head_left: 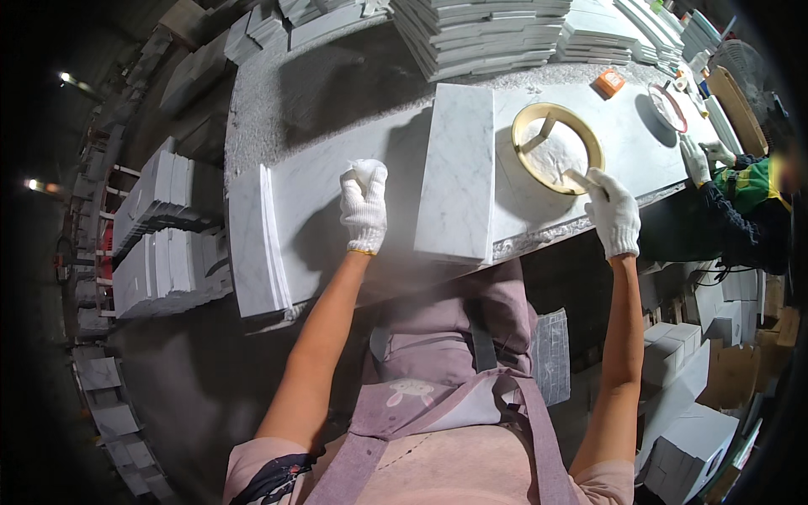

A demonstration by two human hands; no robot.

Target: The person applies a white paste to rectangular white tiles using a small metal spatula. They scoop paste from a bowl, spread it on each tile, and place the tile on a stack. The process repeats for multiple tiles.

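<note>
Fingers of the left hand (364, 210), in a knitted glove, are curled round one white wad (368, 172); those of the right hand (614, 215), likewise gloved, appear closed on one flat scraper (577, 178). One single marble slab (457, 172) lies between the hands, to the right of the left hand, which is the nearer; its long axis runs away from the body, near end at the table's edge. Just beyond it stands one yellow-rimmed bowl (598, 139) of white powdery filler (562, 157), with the scraper and one upright-leaning stick (547, 126) inside. Farther out: one overlapped set of slabs (254, 240) at left, its count unclear; one orange box (609, 82); one red-rimmed dish (667, 108); two gloved co-worker's hands (695, 160); stacked slabs (492, 38) behind, too many to count.
</note>
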